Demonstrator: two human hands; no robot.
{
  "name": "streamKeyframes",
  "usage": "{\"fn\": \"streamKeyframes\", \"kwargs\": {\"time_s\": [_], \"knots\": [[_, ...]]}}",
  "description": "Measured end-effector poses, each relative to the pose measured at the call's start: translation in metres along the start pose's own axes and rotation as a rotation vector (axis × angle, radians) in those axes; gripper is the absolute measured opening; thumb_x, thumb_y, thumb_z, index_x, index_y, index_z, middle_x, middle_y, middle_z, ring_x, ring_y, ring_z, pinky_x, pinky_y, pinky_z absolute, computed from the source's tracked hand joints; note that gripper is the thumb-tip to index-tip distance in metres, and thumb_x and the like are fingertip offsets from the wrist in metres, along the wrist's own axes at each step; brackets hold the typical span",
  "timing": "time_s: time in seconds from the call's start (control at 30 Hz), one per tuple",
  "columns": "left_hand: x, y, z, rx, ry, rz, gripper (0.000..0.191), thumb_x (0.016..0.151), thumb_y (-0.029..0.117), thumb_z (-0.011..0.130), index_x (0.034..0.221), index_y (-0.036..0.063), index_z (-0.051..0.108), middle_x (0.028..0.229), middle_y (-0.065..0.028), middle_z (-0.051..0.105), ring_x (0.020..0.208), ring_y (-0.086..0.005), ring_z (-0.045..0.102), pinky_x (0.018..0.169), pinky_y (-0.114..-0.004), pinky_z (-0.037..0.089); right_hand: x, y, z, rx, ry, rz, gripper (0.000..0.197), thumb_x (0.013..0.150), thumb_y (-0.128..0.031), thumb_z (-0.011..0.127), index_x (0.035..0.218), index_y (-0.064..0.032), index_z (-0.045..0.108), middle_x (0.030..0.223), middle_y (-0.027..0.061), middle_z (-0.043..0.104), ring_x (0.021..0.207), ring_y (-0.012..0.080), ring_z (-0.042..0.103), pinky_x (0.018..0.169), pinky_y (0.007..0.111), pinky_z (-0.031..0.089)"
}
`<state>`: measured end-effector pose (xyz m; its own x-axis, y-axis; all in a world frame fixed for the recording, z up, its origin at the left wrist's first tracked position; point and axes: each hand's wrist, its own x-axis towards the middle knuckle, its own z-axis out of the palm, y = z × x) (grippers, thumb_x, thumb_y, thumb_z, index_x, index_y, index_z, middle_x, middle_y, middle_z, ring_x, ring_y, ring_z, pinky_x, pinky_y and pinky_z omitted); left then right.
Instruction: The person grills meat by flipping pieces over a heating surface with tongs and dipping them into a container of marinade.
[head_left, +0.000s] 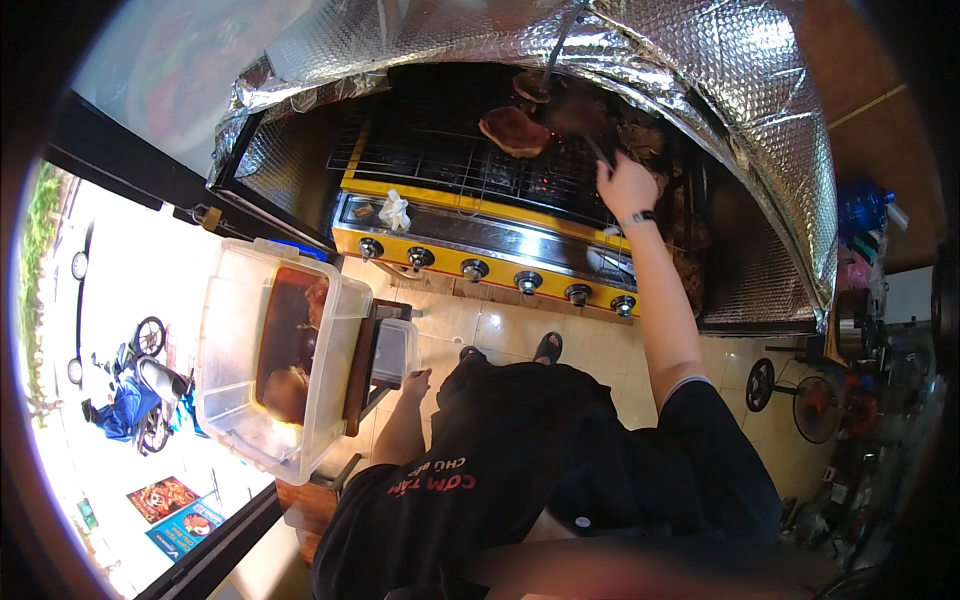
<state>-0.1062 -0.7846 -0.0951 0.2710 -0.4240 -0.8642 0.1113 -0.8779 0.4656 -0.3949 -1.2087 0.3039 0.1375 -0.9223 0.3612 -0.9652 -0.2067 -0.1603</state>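
My right hand (628, 187) reaches over the grill and grips the dark handle of a cooking utensil (599, 152). Its far end is blurred among the meat, so I cannot tell its kind. Slabs of browned meat (514, 132) lie on the wire grate (420, 163), with a smaller piece (531, 87) behind and darker pieces (640, 139) beside my hand. Small glowing spots show beneath the grate. Low beside my body, my left hand (417, 382) has curled fingers, close to a small clear plastic container (396, 351); whether it holds anything is hidden.
Foil insulation (720, 75) hoods the grill. Knobs (474, 270) line its yellow front, where a crumpled white tissue (394, 211) lies. Left stands a large translucent tub (336, 390) with meat in dark liquid (279, 330). A fan (817, 409) stands right; a motorbike (142, 382) is outside.
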Motion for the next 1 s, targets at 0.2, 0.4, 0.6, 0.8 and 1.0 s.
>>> {"fn": "streamKeyframes", "kwargs": {"time_s": [0.2,0.4,0.6,0.8,1.0], "knots": [[0.016,0.037,0.028,-0.015,0.017,0.179,0.049,0.075,0.037,0.065,0.104,-0.0012,0.057,0.081,-0.0119,0.062,0.065,-0.018,0.059,0.059,-0.031,0.048,0.056,-0.054,0.055,-0.116,-0.105,-0.127,0.029,0.076,-0.028,0.055,0.092,-0.0043,0.059,0.088,0.0179,0.059,0.08,0.031,0.06,0.067,0.04,0.05],[0.014,0.004,0.005,0.04,0.069,0.107,0.046,0.075,0.037,0.065,0.1,-0.0006,0.059,0.073,-0.0109,0.061,0.06,-0.0165,0.058,0.057,-0.029,0.047,0.061,-0.012,0.024,0.106,-0.105,0.022,0.035,0.077,-0.034,0.058,0.098,-0.0073,0.062,0.094,0.0176,0.061,0.089,0.0331,0.058,0.08,0.039,0.046],[-0.019,-0.056,-0.035,0.111,0.022,-0.127,0.033,0.077,0.039,0.062,0.075,0.0062,0.061,0.054,-0.0014,0.052,0.046,-0.0134,0.048,0.045,-0.031,0.039,0.018,0.077,-0.049,0.06,-0.008,-0.064,0.035,0.078,-0.036,0.056,0.1,-0.0084,0.061,0.09,0.0178,0.061,0.077,0.0348,0.059,0.067,0.041,0.047],[-0.023,-0.047,-0.03,0.244,-0.039,-0.246,0.038,0.079,0.045,0.058,0.064,0.0093,0.054,0.051,-0.0007,0.047,0.041,-0.0154,0.045,0.04,-0.034,0.037,-0.054,0.116,-0.085,-0.149,-0.128,-0.394,0.027,0.078,-0.022,0.057,0.1,-0.0067,0.055,0.072,0.0133,0.057,0.062,0.0308,0.057,0.054,0.041,0.046],[-0.026,0.103,0.053,0.653,-0.23,0.556,0.032,0.08,0.026,0.054,0.108,0.01,0.056,0.095,-0.0155,0.06,0.085,-0.0287,0.059,0.071,-0.037,0.048,-0.104,0.125,-0.109,0.163,-0.165,-0.046,0.03,0.077,-0.024,0.057,0.099,-0.0034,0.056,0.081,0.016,0.061,0.072,0.0333,0.059,0.059,0.04,0.047]]}}
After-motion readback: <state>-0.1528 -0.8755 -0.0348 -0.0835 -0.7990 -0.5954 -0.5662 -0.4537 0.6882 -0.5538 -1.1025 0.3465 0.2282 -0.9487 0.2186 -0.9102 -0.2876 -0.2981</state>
